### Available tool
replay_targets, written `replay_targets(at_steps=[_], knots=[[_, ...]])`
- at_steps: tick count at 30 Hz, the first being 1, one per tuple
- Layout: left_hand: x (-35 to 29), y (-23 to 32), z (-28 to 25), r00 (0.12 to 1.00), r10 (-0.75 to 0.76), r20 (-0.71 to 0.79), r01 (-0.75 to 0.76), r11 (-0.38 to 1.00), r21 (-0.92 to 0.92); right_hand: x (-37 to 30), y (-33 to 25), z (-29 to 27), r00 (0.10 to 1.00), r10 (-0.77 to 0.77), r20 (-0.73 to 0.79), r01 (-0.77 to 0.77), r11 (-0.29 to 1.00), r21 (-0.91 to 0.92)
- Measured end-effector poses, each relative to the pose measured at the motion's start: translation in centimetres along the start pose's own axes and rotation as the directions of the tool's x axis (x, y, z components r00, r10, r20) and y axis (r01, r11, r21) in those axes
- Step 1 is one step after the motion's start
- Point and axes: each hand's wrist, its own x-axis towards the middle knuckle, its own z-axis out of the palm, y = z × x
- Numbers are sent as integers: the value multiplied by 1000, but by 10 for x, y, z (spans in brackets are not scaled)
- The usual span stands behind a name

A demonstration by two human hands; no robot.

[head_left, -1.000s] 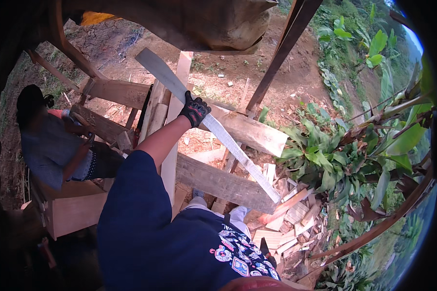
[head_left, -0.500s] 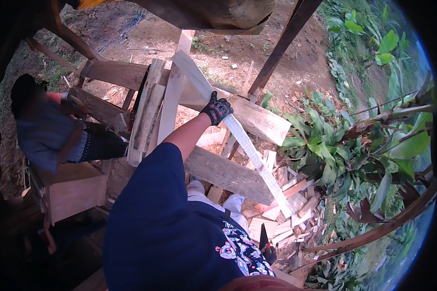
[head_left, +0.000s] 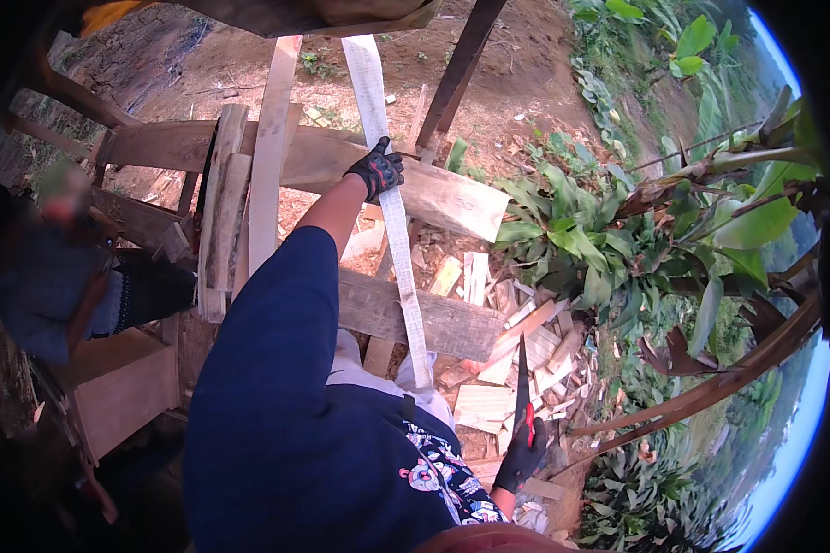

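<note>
A long, narrow wooden plank (head_left: 399,258) lies across two boards of a rough bench, its near end by my legs. My left hand (head_left: 375,172), in a black glove with red marks, is closed over the plank's upper half at the far board (head_left: 456,195). Farther down, the plank crosses the near board (head_left: 452,324). Low on the right, my right hand (head_left: 523,458), also gloved in black, grips a hand saw (head_left: 523,382) by its red handle. The saw's dark blade points away from me, apart from the plank.
Offcuts (head_left: 484,405) cover the ground to the right of the bench. Long boards (head_left: 221,212) rest at its left end. A person (head_left: 60,276) is at the left, behind a wooden box (head_left: 124,392). Leafy plants (head_left: 572,217) and a dark post (head_left: 458,78) stand beyond.
The plank has turned from a steep slant to nearly straight away from me, its near end swinging left. My right hand has risen farther into view with the saw. The view has shifted right.
</note>
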Motion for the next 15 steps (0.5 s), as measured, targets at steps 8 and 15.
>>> replay_targets(at_steps=[8,15], knots=[[13,67,48,943,-328,60,333,936,-116,-25,-94,15,992,25,128,-44,988,147],[-73,208,-21,865,-397,308,488,518,-702,-24,-76,26,990,-12,139,4,998,59]])
